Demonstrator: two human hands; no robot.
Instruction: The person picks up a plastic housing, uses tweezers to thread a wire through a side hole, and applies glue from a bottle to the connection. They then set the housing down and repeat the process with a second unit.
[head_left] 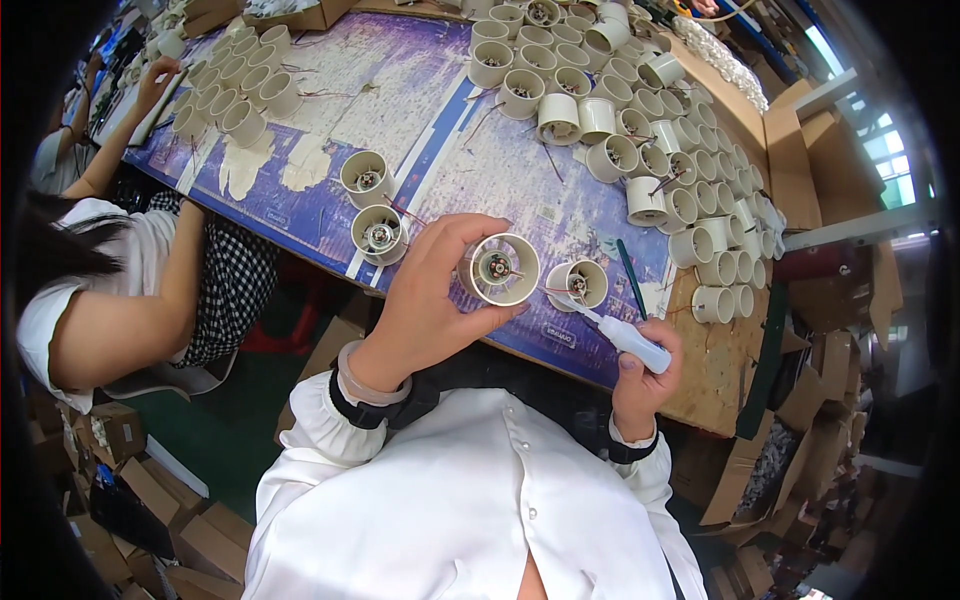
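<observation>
Boxes (835,150) stand near purple worktable (350,75). Left hand (430,285), half-curled, grips cup (524,255); right hand (645,385), closed, holds bottle (635,343).

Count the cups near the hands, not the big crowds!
4 cream round plastic cups: two beyond the left hand, one in its fingers, one beyond the right hand.

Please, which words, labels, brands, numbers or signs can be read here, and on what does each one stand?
Mat: small rectangular printed labels; I do not copy their wording.
Bottle: no text that I can make out.
Held cup: none visible.
Boxes: any marks too small or blurred.
</observation>
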